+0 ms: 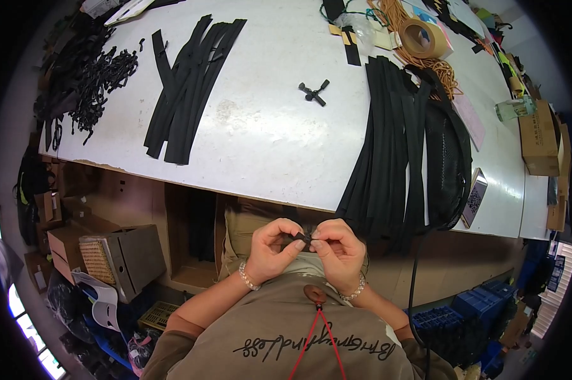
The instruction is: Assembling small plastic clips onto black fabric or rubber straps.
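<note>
Close to my body, just off the table's near edge, both hands meet at a small black piece [306,239] whose exact kind I cannot make out. My left hand [273,250] pinches its left side between thumb and fingers. From the other side, the thumb and fingertips of my right hand [341,248] are closed on it too. Fingertips cover much of the piece. Beyond the hands, a few small black pieces [313,94] lie together on the white table [267,152].
Long black strips [387,139] hang over the front edge at right, beside a black mesh bag [447,158] and a phone-like device [475,197]. More black strips [188,95] lie at left, near a heap of small black parts [102,82]. Tape [419,39] stands far right.
</note>
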Demonstrator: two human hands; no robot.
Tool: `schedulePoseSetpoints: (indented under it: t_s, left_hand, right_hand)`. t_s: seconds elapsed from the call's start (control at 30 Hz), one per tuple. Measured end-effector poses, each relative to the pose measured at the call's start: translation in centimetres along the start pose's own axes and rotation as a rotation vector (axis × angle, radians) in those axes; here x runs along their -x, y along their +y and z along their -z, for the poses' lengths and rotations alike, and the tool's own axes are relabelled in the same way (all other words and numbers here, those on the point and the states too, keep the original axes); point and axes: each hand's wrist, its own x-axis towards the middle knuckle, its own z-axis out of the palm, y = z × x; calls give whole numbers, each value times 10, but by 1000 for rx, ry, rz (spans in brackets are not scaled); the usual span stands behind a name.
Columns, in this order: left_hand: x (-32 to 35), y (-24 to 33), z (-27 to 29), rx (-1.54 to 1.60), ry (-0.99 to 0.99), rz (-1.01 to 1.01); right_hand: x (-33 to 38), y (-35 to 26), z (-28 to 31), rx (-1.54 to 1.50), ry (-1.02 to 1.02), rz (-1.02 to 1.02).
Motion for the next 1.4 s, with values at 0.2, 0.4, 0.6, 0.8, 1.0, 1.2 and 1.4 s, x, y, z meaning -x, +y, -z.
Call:
schedulePoseSetpoints:
  t_s: [0.2,0.4,0.6,0.8,1.0,1.2,1.4]
  left_hand:
    - [-2,-1,2,-47,0,-98]
    - [-7,-4,4,-150,-17,-266]
    - [-5,1,7,-126,-4,-203]
    - [-5,8,6,-145,-9,-119]
    - [-5,15,5,-198,-50,-197]
    - [-4,18,5,-278,-58,-271]
    - [-5,19,2,-306,-50,-346]
  right_hand:
    - [-1,0,-1,35,-12,22]
    - [-2,0,-2,54,-8,47]
    - [-3,3,3,136,-42,31]
    - [-2,1,3,59,-5,-65]
    - [-4,-2,5,226,-55,145]
    - [-1,-11,2,176,-81,88]
    - [-1,-2,13,327,-181,226]
